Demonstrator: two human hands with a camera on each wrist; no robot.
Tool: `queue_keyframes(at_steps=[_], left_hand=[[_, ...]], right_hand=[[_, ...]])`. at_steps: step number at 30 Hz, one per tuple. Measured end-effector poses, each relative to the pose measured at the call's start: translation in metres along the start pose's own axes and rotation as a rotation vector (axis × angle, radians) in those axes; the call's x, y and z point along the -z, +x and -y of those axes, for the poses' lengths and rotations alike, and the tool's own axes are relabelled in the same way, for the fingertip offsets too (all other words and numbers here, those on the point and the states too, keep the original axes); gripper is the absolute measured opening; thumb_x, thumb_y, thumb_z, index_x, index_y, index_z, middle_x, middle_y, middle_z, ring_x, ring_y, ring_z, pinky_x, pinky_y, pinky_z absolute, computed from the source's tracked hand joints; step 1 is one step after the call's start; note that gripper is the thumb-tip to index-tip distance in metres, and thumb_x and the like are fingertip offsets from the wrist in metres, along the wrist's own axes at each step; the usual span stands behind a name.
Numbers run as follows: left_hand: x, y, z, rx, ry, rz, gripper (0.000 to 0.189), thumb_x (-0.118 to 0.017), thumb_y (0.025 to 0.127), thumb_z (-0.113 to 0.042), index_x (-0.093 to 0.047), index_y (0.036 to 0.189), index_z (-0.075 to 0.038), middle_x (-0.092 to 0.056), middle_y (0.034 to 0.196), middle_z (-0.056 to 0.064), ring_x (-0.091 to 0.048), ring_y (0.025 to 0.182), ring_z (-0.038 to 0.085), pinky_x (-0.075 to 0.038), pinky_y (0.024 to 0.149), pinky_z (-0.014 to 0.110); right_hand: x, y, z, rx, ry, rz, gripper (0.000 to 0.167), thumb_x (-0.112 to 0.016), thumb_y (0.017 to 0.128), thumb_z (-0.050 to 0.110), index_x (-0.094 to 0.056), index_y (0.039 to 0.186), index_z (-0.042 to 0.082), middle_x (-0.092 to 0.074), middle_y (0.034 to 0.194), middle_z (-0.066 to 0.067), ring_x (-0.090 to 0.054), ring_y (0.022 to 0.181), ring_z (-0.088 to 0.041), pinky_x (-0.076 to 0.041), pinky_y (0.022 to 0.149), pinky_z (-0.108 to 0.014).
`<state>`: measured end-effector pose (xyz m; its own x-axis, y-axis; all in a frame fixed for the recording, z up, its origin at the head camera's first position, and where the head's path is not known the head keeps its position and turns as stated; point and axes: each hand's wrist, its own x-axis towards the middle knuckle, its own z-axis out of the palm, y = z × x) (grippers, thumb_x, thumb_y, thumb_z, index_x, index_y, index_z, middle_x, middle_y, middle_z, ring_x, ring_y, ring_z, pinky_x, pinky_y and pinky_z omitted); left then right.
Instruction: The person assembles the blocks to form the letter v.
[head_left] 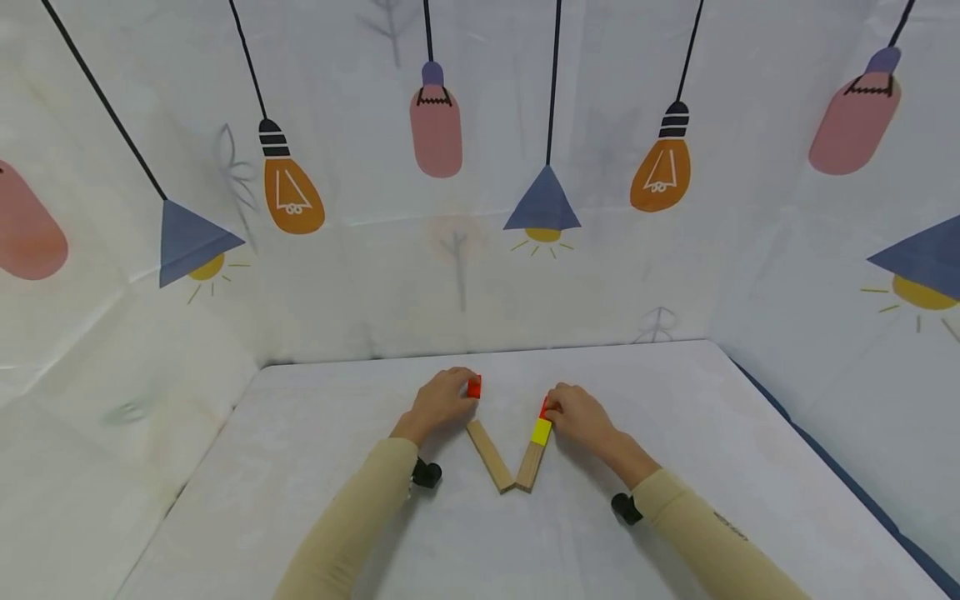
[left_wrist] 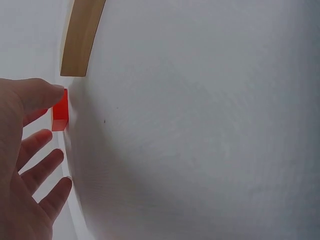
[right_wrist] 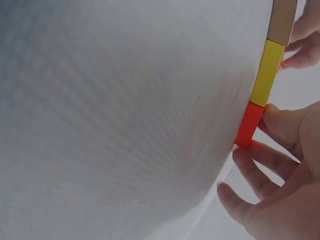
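Two long wooden blocks form a V on the white table, the left one (head_left: 491, 457) and the right one (head_left: 530, 467) meeting at their near ends. A yellow block (head_left: 542, 432) sits against the far end of the right one. Beyond the yellow, a red block (right_wrist: 248, 125) touches it, and my right hand (head_left: 583, 415) pinches that red block between thumb and fingers. My left hand (head_left: 444, 398) pinches another red block (head_left: 474, 387) between thumb and index finger, its other fingers spread. A small gap separates this block from the left wooden block's far end.
The white table (head_left: 337, 417) ends at a back edge just past both hands. Behind it hangs a white sheet (head_left: 360, 283) printed with lamps and bulbs. A dark blue strip (head_left: 847, 475) runs along the right side.
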<state>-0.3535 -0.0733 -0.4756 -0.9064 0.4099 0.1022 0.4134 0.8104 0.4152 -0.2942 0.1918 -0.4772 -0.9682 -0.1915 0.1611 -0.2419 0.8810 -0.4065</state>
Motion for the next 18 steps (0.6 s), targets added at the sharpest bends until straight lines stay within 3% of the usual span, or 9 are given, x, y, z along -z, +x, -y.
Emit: queue_keyframes(at_steps=[4, 8, 11, 18], left_hand=[[-0.0001, 0.0016, 0.0008, -0.014, 0.005, 0.003, 0.034, -0.063, 0.091, -0.02, -0.063, 0.125, -0.017, -0.057, 0.142, 0.003, -0.053, 0.13, 0.027, -0.042, 0.109, 0.046], [0.0001, 0.0035, 0.0018, -0.026, 0.01, 0.009, 0.035, -0.063, 0.091, -0.018, -0.063, 0.125, -0.016, -0.062, 0.134, 0.002, -0.057, 0.12, 0.023, -0.045, 0.106, 0.043], [0.0013, 0.0049, 0.0026, -0.027, 0.011, 0.015, 0.033, -0.062, 0.09, -0.016, -0.064, 0.123, -0.016, -0.064, 0.127, 0.001, -0.057, 0.11, 0.021, -0.047, 0.102, 0.042], [0.0008, 0.0063, 0.0057, -0.041, 0.021, -0.002, 0.026, -0.065, 0.089, -0.019, -0.066, 0.115, -0.019, -0.065, 0.121, 0.0, -0.059, 0.109, 0.019, -0.048, 0.098, 0.041]], right_hand=[[-0.0001, -0.0008, 0.0012, -0.003, -0.007, 0.001, 0.01, -0.075, 0.086, 0.009, -0.066, 0.081, 0.01, -0.055, 0.077, -0.001, -0.048, 0.073, -0.017, -0.042, 0.065, -0.028], [0.001, -0.001, 0.0036, -0.018, -0.004, 0.013, 0.011, -0.074, 0.087, 0.009, -0.066, 0.081, 0.01, -0.054, 0.078, -0.001, -0.048, 0.073, -0.017, -0.042, 0.065, -0.028], [0.0022, -0.0011, 0.0045, -0.019, 0.004, 0.015, 0.011, -0.074, 0.087, 0.008, -0.066, 0.08, 0.01, -0.054, 0.078, 0.0, -0.048, 0.073, -0.017, -0.042, 0.065, -0.028], [0.0012, -0.0014, 0.001, 0.008, 0.006, -0.007, 0.013, -0.074, 0.086, 0.008, -0.065, 0.078, 0.011, -0.054, 0.077, 0.0, -0.047, 0.073, -0.017, -0.041, 0.064, -0.028]])
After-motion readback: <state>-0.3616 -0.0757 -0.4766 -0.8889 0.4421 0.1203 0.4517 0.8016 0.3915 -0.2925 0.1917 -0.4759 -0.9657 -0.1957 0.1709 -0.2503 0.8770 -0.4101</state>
